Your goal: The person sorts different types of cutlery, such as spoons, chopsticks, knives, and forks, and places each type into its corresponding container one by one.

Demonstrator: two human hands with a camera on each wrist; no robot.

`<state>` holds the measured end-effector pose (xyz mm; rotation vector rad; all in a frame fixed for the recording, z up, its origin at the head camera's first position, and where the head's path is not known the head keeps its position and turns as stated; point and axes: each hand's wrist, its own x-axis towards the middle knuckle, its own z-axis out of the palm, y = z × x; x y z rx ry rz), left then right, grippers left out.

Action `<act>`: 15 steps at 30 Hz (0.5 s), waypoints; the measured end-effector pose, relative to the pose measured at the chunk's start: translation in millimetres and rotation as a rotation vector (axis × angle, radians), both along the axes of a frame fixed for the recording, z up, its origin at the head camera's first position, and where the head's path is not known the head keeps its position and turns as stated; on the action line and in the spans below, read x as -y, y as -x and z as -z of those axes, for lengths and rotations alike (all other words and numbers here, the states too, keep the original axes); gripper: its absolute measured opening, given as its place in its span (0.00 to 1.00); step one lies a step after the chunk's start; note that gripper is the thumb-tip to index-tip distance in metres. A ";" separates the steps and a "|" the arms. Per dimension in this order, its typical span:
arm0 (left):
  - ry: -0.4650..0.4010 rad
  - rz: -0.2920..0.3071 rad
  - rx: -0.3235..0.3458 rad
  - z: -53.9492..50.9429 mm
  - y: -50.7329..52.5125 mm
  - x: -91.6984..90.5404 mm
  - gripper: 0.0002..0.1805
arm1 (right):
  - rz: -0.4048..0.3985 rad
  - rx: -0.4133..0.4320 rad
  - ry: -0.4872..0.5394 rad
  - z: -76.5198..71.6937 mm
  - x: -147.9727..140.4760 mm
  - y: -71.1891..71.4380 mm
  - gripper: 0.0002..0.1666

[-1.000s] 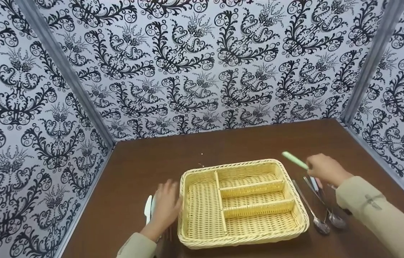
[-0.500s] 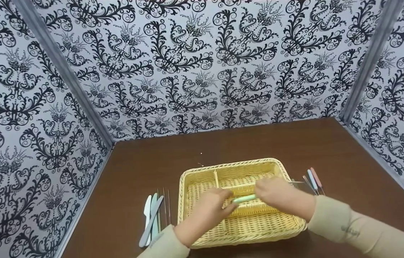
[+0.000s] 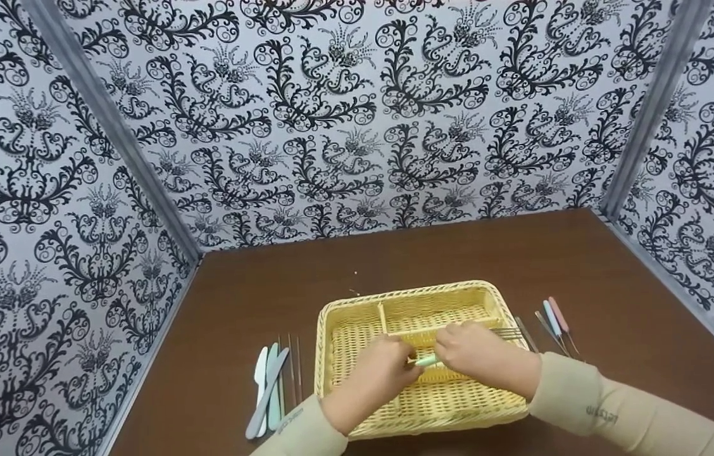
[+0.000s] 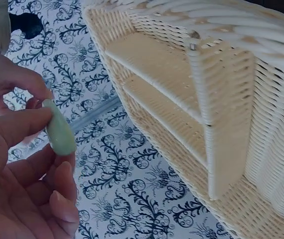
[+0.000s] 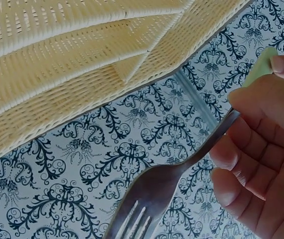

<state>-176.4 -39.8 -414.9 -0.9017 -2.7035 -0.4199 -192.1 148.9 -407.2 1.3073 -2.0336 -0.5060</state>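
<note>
A fork (image 5: 154,191) with a metal head and pale green handle is held over the wicker basket (image 3: 426,292). In the head view its tines point right, across the basket's right rim. My right hand (image 3: 480,354) pinches it between thumb and fingers where the handle meets the metal neck. At the other end, my left hand (image 3: 376,373) pinches the tip of the green handle (image 4: 60,132), as the left wrist view shows. In the head view the hands cover most of the handle. The basket has one long compartment at left and several shorter ones at right.
Left of the basket lie a white knife (image 3: 261,377), a teal knife (image 3: 273,380), a grey-blue knife (image 3: 268,392) and thin chopsticks (image 3: 298,367). Blue-handled (image 3: 552,316) and pink-handled cutlery (image 3: 557,312) lies to the right, partly behind the right sleeve. Patterned walls surround the brown table (image 3: 256,285).
My right hand has brought the green-handled fork from the right side to over the basket. My left hand has left the knives and taken hold of the handle's end.
</note>
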 end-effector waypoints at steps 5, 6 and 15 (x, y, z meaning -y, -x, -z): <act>0.032 -0.025 0.058 -4.0 -0.8 -7.5 0.20 | -0.004 0.000 0.018 0.2 2.1 0.4 0.08; 0.027 -0.026 0.076 -4.6 -0.5 -8.1 0.22 | 0.004 0.002 0.013 -0.1 2.2 0.2 0.08; -0.094 -0.157 0.217 3.3 23.7 16.7 0.14 | 0.010 0.070 0.113 -4.1 -2.7 7.6 0.14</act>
